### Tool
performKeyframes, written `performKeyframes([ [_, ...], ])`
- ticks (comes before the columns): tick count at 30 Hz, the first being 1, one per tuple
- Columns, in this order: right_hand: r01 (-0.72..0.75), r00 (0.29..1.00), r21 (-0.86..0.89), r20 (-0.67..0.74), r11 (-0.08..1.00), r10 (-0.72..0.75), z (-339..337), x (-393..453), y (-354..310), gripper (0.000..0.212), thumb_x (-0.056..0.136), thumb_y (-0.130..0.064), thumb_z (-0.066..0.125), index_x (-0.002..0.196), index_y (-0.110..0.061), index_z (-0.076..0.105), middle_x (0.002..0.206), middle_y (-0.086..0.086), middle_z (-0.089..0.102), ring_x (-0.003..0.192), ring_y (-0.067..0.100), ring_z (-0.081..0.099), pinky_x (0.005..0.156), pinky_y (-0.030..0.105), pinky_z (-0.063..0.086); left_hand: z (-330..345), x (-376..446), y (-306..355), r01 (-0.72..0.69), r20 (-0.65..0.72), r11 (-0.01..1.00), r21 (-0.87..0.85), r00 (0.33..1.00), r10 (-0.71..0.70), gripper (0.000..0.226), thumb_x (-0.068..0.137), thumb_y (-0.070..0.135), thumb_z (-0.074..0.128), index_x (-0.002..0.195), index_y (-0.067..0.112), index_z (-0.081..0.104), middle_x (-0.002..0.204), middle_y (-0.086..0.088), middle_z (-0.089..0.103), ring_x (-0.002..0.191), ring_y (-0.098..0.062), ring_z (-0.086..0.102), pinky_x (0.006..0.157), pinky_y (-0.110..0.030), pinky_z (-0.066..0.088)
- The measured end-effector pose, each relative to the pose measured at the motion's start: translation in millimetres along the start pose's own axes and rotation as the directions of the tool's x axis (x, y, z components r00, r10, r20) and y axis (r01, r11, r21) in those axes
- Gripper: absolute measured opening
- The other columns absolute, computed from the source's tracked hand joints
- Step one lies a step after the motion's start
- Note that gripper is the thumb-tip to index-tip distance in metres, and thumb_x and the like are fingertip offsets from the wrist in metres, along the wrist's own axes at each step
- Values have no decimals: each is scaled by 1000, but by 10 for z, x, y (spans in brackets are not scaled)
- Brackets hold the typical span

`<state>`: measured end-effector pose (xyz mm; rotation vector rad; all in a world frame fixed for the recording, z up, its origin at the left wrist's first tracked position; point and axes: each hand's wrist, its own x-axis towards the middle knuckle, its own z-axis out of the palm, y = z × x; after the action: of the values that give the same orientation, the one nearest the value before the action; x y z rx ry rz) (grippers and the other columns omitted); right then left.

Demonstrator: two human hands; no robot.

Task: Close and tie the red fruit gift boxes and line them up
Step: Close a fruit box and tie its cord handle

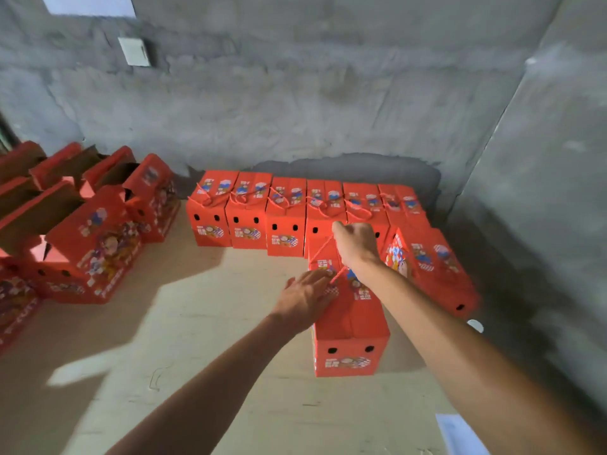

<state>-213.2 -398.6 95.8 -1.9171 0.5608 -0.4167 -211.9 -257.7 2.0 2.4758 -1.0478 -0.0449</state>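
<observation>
Over on the left, a cluster of open boxes (82, 238) stands on the floor (203, 323), red flaps up and brown insides showing, some partly cut off by the frame edge. Moving across, a row of closed boxes (285, 215) sits tight against the grey concrete wall (295, 110), side by side, each with a red cord looped over its printed top. Now the action: the left hand (307, 295) lies flat with fingers spread, pressing down on the top of the front box (349, 320), which stands just ahead of the row with its lid flaps shut. The right hand (356, 243) is raised above the far end of that same box, fingers curled, pinching the red cord (323, 249), which runs taut from the fist down to the lid near the left fingertips. Just to the right, a tilted box (433, 267) leans at an angle, touching the end of the row, near the corner where the walls meet.
</observation>
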Motion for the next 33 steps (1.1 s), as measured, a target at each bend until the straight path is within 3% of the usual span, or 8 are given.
performKeyframes([
  [5, -29, 997, -33, -66, 999, 26, -404, 689, 316, 40, 90, -28, 57, 54, -15, 44, 46, -4, 39, 42, 15, 34, 47, 26, 27, 431, 748, 303, 87, 28, 994, -69, 996, -85, 56, 106, 53, 37, 157, 30, 33, 162, 8, 31, 150, -16, 24, 116, -47, 34],
  [9, -46, 990, -19, -133, 999, 43, -653, 1175, 532, 41, 93, -28, 58, 55, -12, 54, 50, 0, 52, 43, 16, 45, 46, 24, 35, 768, 1242, 462, 203, 74, 965, -167, 978, -193, 54, 107, 54, 30, 158, 40, 24, 168, -1, 11, 151, -33, 17, 116, -59, 34],
  [12, -49, 982, 25, -182, 998, 53, -756, 1441, 702, 37, 95, -26, 59, 63, -7, 64, 57, 3, 64, 45, 13, 55, 44, 23, 41, 992, 1549, 497, 266, 121, 925, -271, 963, -241, 49, 108, 51, 27, 157, 46, 23, 169, -11, 9, 147, -45, 30, 118, -57, 31],
  [15, -61, 984, 25, -169, 998, 65, -800, 1620, 920, 36, 95, -23, 56, 63, -9, 65, 57, 0, 67, 40, 7, 53, 43, 24, 41, 1196, 1797, 471, 271, 128, 918, -288, 961, -244, 47, 110, 41, 29, 157, 45, 24, 169, -10, 12, 142, -42, 40, 114, -51, 39],
  [19, -85, 993, 22, -79, 996, 87, -850, 1713, 1233, 24, 99, -17, 56, 81, -6, 66, 69, 0, 73, 50, 9, 59, 48, 27, 44, 1432, 1871, 423, 312, 154, 910, -273, 948, -278, 50, 111, 28, 29, 157, 47, 21, 170, -4, 10, 139, -38, 45, 107, -50, 47],
  [23, 17, 989, -163, -143, 986, -40, -913, 1697, 1286, 13, 98, -17, 58, 93, -8, 64, 85, 4, 72, 70, 17, 69, 54, 32, 53, 1444, 1865, 424, 308, 132, 928, -211, 949, -286, 49, 110, 28, 32, 156, 45, 27, 167, -5, 18, 139, -36, 41, 105, -51, 49],
  [27, 127, 962, -604, -119, 787, -247, -990, 1542, 1305, 24, 100, -27, 56, 101, -5, 66, 97, 9, 68, 88, 27, 65, 70, 33, 48, 1222, 1870, 450, 195, 70, 971, -135, 980, -187, 51, 103, 17, 46, 152, 29, 40, 165, -6, 23, 146, -32, 32, 108, -52, 46],
  [33, 275, 887, -646, -116, 712, -447, -945, 1097, 984, 29, 97, -39, 64, 105, -11, 69, 104, 4, 73, 92, 24, 70, 68, 26, 46, 669, 1679, 516, -10, -149, 975, -220, 989, -24, 37, 101, 15, 52, 138, 17, 57, 156, -5, 42, 143, -26, 40, 110, -46, 44],
])
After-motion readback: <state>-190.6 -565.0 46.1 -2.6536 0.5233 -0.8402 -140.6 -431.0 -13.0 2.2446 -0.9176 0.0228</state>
